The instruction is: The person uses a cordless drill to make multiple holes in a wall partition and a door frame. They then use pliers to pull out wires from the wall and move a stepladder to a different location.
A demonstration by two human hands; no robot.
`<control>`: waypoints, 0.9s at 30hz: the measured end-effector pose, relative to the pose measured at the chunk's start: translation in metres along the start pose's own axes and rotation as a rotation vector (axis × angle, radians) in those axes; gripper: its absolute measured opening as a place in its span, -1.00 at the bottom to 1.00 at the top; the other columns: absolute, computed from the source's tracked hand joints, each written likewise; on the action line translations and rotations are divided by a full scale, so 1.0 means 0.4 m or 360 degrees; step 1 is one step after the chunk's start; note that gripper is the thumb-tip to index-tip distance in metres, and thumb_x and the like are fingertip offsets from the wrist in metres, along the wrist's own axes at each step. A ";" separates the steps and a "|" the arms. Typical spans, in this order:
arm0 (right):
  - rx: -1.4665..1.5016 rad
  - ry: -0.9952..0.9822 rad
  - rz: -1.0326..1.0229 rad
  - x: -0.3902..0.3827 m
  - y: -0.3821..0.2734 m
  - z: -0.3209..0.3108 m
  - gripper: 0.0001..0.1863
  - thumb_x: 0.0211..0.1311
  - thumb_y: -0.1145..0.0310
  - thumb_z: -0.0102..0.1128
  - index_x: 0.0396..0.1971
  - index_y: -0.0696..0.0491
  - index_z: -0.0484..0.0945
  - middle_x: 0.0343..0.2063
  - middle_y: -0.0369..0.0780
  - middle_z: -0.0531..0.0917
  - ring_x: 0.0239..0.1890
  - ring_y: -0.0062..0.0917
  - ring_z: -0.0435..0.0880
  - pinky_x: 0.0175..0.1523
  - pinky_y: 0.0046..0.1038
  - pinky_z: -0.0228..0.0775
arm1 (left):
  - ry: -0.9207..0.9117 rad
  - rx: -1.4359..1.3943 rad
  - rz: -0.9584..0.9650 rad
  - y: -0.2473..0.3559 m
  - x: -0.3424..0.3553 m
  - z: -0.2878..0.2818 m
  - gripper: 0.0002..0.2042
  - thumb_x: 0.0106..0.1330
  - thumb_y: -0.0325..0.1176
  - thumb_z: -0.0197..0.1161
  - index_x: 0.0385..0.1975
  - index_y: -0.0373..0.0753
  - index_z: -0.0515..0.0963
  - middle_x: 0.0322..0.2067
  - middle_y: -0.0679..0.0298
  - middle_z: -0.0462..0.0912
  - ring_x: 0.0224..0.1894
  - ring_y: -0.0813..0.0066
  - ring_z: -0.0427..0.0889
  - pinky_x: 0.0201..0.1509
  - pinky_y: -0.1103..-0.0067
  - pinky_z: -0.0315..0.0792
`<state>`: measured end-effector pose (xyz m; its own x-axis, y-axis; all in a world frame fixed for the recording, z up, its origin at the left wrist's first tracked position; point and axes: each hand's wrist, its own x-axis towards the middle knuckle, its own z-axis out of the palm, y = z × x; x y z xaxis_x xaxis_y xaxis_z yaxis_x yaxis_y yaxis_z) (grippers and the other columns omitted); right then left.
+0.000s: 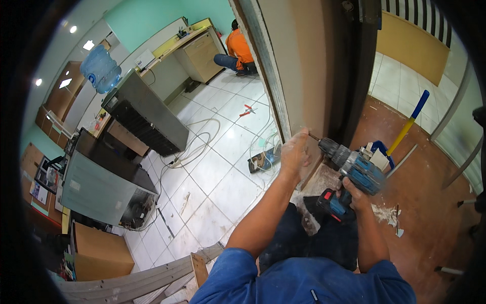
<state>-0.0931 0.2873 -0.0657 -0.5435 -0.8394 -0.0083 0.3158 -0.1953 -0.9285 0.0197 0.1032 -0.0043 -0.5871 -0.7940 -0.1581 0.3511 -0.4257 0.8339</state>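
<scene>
My right hand (355, 194) is wrapped round the grip of a blue and black cordless drill (360, 171). The drill points up and left, and its thin bit reaches the lower face of an upright beige panel (298, 66). Beside the bit's tip, my left hand (295, 156) rests close against the panel with its fingers bent together. Whatever those fingers may pinch is too small to make out. A metal-edged strip (271, 66) runs up the panel's left side.
A blue and yellow handle (409, 121) rises from a dustpan at the right, with debris (386, 215) nearby. Red-handled pliers (247, 111), a blue power tool (264, 160) and loose cables lie on white tiles. A water dispenser (147, 114) leans left; a person in orange (239, 48) squats far off.
</scene>
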 end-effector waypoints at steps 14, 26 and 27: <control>0.0225 0.0033 0.0202 -0.139 0.089 -0.085 -0.64 0.25 0.30 0.38 -0.09 0.19 0.51 -0.38 -0.12 0.65 -0.45 -0.44 0.60 -0.31 -0.43 0.48 | 0.0078 -0.0162 -0.0217 -0.151 -0.050 0.000 -0.66 0.42 -0.10 0.27 -0.08 -0.27 0.55 -0.69 0.53 0.20 -0.74 0.76 0.15 -0.69 0.70 0.01; 0.0163 -0.0023 0.0201 -0.150 0.059 -0.064 -0.63 0.26 0.29 0.36 -0.04 0.13 0.47 -0.43 -0.21 0.56 -0.42 -0.47 0.58 -0.30 -0.44 0.47 | -0.0058 -0.0188 -0.0269 -0.121 -0.084 -0.005 -0.55 0.48 -0.08 0.18 0.12 -0.36 0.47 -0.68 0.56 0.11 -0.72 0.78 0.10 -0.68 0.71 0.03; 0.0129 -0.0033 0.0179 -0.149 0.058 -0.066 -0.56 0.25 0.26 0.37 0.02 0.15 0.45 -0.42 -0.20 0.57 -0.43 -0.48 0.58 -0.32 -0.45 0.47 | -0.0068 -0.0169 -0.0269 -0.114 -0.085 -0.002 -0.55 0.49 -0.07 0.17 0.12 -0.36 0.47 -0.68 0.56 0.11 -0.71 0.77 0.10 -0.67 0.71 0.03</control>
<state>-0.0739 0.3460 -0.0967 -0.4853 -0.8684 -0.1022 0.4359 -0.1389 -0.8892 0.0243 0.1491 -0.0374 -0.6736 -0.6893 -0.2666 0.3188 -0.5964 0.7366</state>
